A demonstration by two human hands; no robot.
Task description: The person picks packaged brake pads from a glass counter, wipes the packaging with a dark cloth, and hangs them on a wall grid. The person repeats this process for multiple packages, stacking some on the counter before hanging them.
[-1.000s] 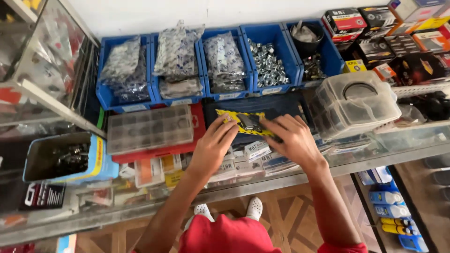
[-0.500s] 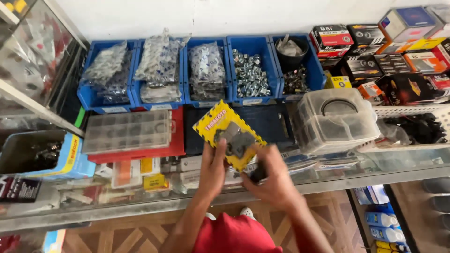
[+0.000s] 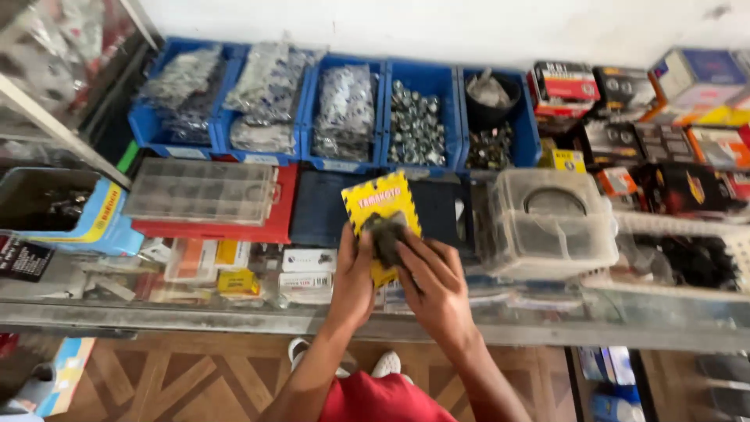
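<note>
Both of my hands hold a yellow carded packet (image 3: 380, 202) with a dark metal part under its clear blister, above the glass counter (image 3: 234, 309). My left hand (image 3: 353, 277) grips the packet's lower left edge. My right hand (image 3: 436, 287) grips its lower right, with the fingers laid over the dark part. The packet stands nearly upright, its printed face toward me. Its lower half is hidden behind my fingers.
A row of blue bins (image 3: 269, 101) with bagged parts and loose nuts lines the wall. A clear compartment box on a red case (image 3: 205, 191) lies to the left, and a clear plastic tub (image 3: 551, 223) stands to the right. Boxed goods (image 3: 687, 141) are stacked at far right.
A second ago both hands pressed on the packet lying flat on the dark case. They lifted it, turned its face up and drew it closer to me.
</note>
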